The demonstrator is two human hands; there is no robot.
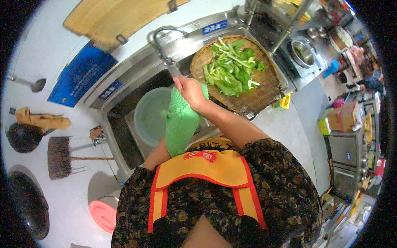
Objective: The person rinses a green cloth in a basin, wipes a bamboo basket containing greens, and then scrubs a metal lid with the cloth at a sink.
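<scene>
A green towel (pixel 182 121) hangs between my arms over the sink's near side. My right hand (pixel 193 94) grips its upper part, with cloth showing on both sides of the hand. My left forearm (pixel 157 153) passes behind the towel's lower end, and the towel hides my left hand. Partly behind the cloth, a pale round plastic basin (pixel 152 114) with water stands in the left sink bowl (pixel 119 136). Past my right hand lies a round woven bamboo tray (pixel 266 80), bearing leafy green vegetables (pixel 234 66). A curved faucet (pixel 159 43) rises behind the basin.
A yellow bottle (pixel 283 102) stands right of the sink, near the tray. Metal pots (pixel 302 54) sit on the counter at upper right. Along the left wall are a broom (pixel 59 158) and woks (pixel 28 201). A pink lid (pixel 104 215) is low on the left.
</scene>
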